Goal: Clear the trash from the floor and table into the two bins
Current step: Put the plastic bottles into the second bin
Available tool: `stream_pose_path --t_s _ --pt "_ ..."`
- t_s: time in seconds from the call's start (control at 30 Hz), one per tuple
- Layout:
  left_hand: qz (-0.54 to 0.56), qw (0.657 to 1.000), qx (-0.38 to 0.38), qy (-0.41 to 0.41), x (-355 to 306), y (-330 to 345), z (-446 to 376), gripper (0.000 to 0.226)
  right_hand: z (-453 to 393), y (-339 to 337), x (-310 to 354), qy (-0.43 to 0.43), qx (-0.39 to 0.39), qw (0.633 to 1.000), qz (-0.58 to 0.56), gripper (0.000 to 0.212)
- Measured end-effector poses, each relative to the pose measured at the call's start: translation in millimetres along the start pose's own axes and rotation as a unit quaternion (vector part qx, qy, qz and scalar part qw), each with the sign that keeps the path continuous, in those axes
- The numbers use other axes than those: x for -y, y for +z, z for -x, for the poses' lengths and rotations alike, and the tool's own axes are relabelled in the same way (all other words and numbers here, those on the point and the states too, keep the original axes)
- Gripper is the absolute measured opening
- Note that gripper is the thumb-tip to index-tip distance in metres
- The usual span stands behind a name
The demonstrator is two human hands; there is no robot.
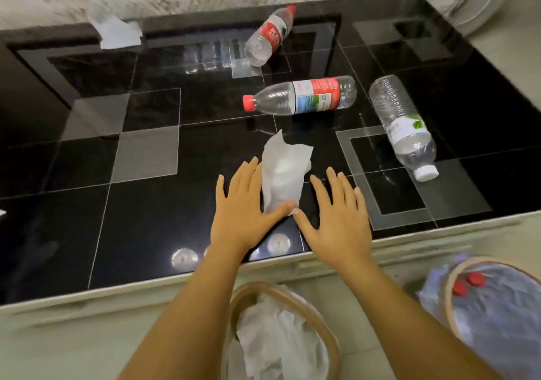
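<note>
Left hand [244, 204] flat, thumb pressing tissue [283, 174]; right hand [336, 212] flat, empty. Both near table [87, 204] front edge. Bottle [301, 95] label unreadable.

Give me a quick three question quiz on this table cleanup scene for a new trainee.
1. True or false: both hands have straight fingers.
2. How many bottles lie on the table?
3. Which bottle has a white cap: A, far one; B, middle one; C, right one?

Key: 1 true, with the tissue between them. 2 three. 3 C.
</note>
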State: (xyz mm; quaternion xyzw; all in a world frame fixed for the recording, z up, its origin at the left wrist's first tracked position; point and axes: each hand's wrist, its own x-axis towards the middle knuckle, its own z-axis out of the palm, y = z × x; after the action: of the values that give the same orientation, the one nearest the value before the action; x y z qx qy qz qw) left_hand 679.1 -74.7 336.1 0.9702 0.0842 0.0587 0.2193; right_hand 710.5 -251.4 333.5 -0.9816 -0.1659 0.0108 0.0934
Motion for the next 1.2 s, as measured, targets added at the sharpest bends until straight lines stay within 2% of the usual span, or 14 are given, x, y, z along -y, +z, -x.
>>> stream_pose_path --t_s 0.13,0.37,0.53,0.67,0.93,1.1,1.2 --pt "-0.007 1.000 0.010 -0.006 -1 -1 -14 0.090 -2 -6 2 0.010 0.034 0.999 0.022 0.076" --pt "-0.018 0.999 0.027 -0.011 -2 -1 -51 0.075 -7 -9 3 0.008 0.057 0.998 0.033 0.075" --pt "-0.005 1.000 0.011 -0.009 0 2 -74 0.062 -75 -5 -6 -0.024 0.058 0.998 0.032 0.070" --pt "-0.010 1.000 0.000 -0.011 5 3 -92 0.057 -85 -1 -6 -0.032 0.047 0.998 0.038 0.069" --pt "-0.006 1.000 0.017 -0.024 5 1 -100 0.065 -85 -3 -7 -0.031 0.056 0.998 0.013 0.068" --pt "0.075 0.996 0.006 -0.051 4 -7 -102 0.075 -88 -13 -4 -0.017 0.058 0.998 -0.022 0.060" --pt "0.193 0.972 -0.040 -0.129 5 -14 -103 0.074 -88 -35 -7 0.033 -0.027 0.999 0.018 0.046"
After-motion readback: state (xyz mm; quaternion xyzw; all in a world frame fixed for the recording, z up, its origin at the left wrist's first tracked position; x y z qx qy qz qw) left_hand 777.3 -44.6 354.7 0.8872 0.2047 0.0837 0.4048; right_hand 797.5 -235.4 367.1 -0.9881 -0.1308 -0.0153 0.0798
